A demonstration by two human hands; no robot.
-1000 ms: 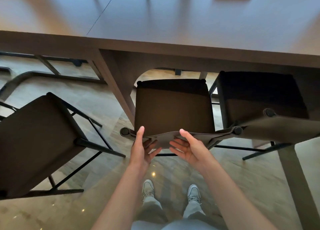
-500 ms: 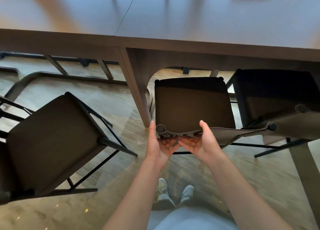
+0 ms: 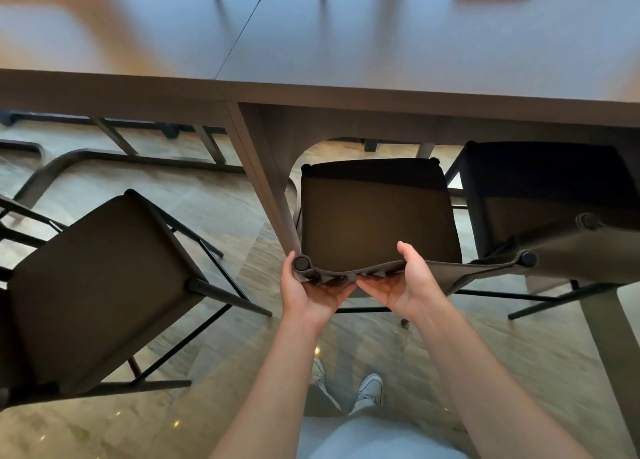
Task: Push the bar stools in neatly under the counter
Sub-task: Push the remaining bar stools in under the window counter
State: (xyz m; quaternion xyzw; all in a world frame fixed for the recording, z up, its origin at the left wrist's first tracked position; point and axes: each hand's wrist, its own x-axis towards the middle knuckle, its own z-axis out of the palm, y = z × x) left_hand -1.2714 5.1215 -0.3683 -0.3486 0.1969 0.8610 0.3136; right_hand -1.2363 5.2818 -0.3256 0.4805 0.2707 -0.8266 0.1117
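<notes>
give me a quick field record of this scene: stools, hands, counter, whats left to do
middle stool: seat partly under the counter, beside the counter leg
left hand: grips the backrest near its left end
right hand: grips the same backrest, thumb over the top
left stool: out from the counter, turned at an angle
right stool: seat partly under
counter: dark wood top
left to do: left stool not yet pushed in

Both hands, left (image 3: 308,290) and right (image 3: 405,285), reach forward palms-up, thumbs raised, fingers curled in a grip.
</notes>
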